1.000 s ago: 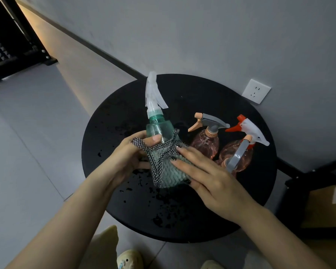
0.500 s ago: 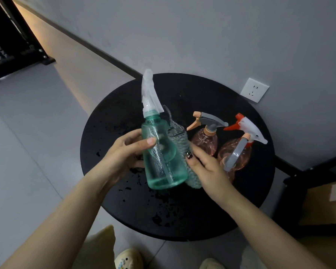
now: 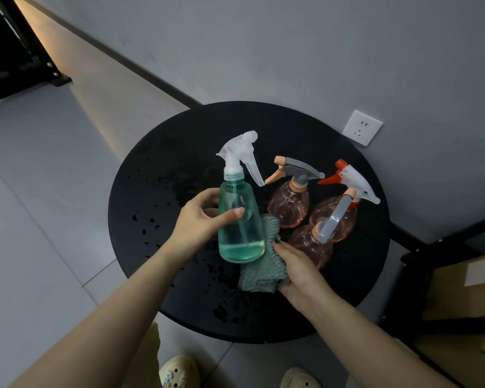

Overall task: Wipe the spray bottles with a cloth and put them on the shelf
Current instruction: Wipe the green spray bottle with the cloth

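Observation:
My left hand [image 3: 199,222] grips a green see-through spray bottle [image 3: 240,231] with a clear white trigger head, held upright above the round black table [image 3: 163,191]. My right hand [image 3: 297,273] holds a grey-green cloth [image 3: 261,273] against the bottle's lower right side. Three pink spray bottles stand on the table to the right: one with a grey-and-orange head [image 3: 289,204], one with a white-and-red head [image 3: 345,217], and a nearer one with a grey trigger [image 3: 314,247].
The table top is dotted with water drops. A white wall socket [image 3: 361,127] sits behind it. A black shelf frame [image 3: 14,51] stands far left on the floor. A cardboard box [image 3: 468,289] and dark frame are at the right. My shoes [image 3: 179,372] show below.
The cloth has come off the bottle's front and dropped to its lower right. The bottle has turned, so its trigger head now points right, and it has shifted slightly left.

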The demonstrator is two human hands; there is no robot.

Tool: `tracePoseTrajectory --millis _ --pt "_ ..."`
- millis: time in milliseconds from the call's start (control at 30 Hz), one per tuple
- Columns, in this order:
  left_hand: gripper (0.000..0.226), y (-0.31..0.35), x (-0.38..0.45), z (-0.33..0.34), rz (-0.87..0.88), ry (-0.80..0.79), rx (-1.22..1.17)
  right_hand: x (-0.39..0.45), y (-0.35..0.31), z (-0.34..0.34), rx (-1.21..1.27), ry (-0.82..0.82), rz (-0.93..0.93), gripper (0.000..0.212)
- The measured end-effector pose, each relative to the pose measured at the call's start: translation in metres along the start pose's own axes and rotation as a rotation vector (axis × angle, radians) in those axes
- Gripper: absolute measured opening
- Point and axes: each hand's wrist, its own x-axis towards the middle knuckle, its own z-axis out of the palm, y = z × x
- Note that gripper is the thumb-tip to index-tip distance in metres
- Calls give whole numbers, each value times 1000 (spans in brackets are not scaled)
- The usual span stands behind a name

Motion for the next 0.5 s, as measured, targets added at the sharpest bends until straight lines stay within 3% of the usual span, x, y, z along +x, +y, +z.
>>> tracePoseTrajectory --millis 200,500 --pt "42 -23 4 18 111 86 71 13 3 0 6 77 7 22" --pt "60 -54 3 34 226 162 288 31 16 4 -34 136 -4 25"
